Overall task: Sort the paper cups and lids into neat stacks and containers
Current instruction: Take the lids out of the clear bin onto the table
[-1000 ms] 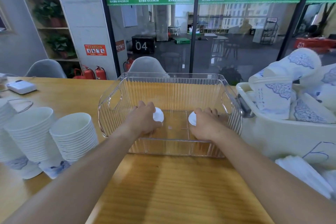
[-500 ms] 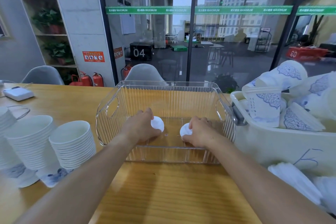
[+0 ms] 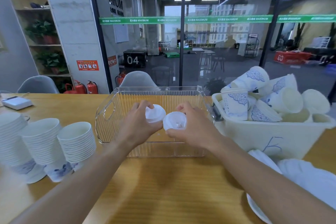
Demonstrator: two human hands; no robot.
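Both my hands are over the clear ribbed plastic bin [image 3: 111,114] in the middle of the wooden table. My left hand [image 3: 138,125] grips a white cup lid [image 3: 155,112]. A second white lid [image 3: 175,121] is held in my right hand [image 3: 192,129], with its top face turned toward me. The two lids nearly touch, lifted above the bin floor. Three stacks of nested white paper cups [image 3: 43,143] stand at the left. A cream tub [image 3: 269,138] at the right is heaped with loose blue-patterned cups [image 3: 236,103]. More white lids [image 3: 309,174] lie at the lower right.
A small white device [image 3: 17,102] with a cable lies at the table's far left. Two grey chairs [image 3: 138,79] stand behind the table before a glass wall. Bare wood [image 3: 163,187] stretches in front of the bin, between my forearms.
Both hands have risen from the bin floor with their lids and come together. The right lid has turned to face me. The camera view has tilted upward.
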